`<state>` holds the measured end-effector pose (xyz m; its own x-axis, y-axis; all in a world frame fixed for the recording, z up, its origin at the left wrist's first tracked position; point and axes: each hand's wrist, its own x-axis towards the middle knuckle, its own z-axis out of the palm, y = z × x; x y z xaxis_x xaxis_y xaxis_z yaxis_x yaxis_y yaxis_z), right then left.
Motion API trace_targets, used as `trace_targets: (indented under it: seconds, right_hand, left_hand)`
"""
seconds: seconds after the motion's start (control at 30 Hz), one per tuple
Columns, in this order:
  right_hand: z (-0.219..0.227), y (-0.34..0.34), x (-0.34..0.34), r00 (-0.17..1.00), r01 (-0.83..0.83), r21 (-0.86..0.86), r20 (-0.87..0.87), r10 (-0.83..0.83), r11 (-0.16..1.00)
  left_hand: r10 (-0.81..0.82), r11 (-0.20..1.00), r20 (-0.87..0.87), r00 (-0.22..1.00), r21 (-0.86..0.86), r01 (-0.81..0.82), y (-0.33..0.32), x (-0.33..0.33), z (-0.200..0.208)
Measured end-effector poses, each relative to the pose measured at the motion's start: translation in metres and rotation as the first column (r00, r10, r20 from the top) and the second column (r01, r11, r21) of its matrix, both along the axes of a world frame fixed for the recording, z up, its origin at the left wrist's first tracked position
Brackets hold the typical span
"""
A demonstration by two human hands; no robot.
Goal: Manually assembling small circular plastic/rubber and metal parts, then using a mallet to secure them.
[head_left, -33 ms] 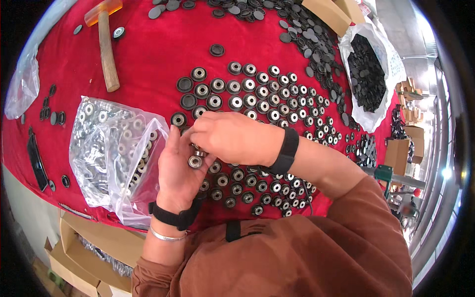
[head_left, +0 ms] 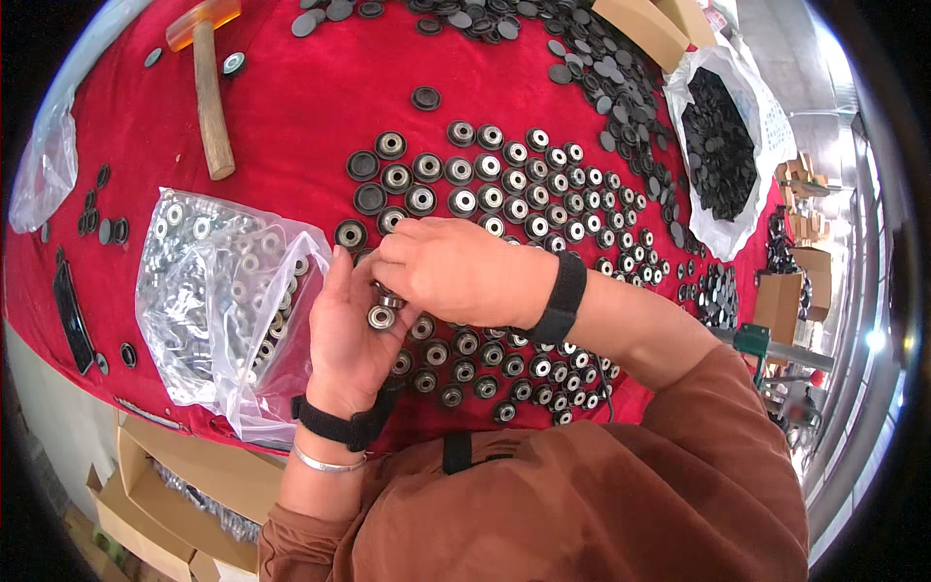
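Note:
My left hand (head_left: 344, 339) is palm up and curled, with small metal ball bearings (head_left: 382, 317) resting in it. My right hand (head_left: 451, 272) reaches across from the right, its fingertips pinched together over the left hand's fingers. What the right fingertips grip is hidden behind them. Around both hands stand many round black caps, most with a bearing seated in them, such as this capped bearing (head_left: 350, 234). Two black caps (head_left: 369, 199) just beyond the hands hold no bearing. Left of my left hand lies a clear plastic bag (head_left: 194, 291) full of loose bearings.
A mallet (head_left: 211, 107) with an orange head lies on the red cloth (head_left: 291, 107) at far left. Loose black caps (head_left: 601, 73) are heaped at the far right, by a white sack (head_left: 693, 199) of black pieces. An open cardboard box (head_left: 213, 466) sits below the table's left edge.

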<state>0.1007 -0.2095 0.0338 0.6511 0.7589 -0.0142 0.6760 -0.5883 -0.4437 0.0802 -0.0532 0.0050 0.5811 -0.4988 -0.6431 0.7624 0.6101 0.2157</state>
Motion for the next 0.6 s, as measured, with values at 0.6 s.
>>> trace_targets:
  seconds: [0.6]
  right_hand:
    - [-0.046,0.007,0.049,0.946,0.242,-0.117,0.249,-0.208,0.963]
  left_hand:
    - [0.169,0.983,-0.053,0.984,0.076,-0.165,0.008,0.002,-0.005]
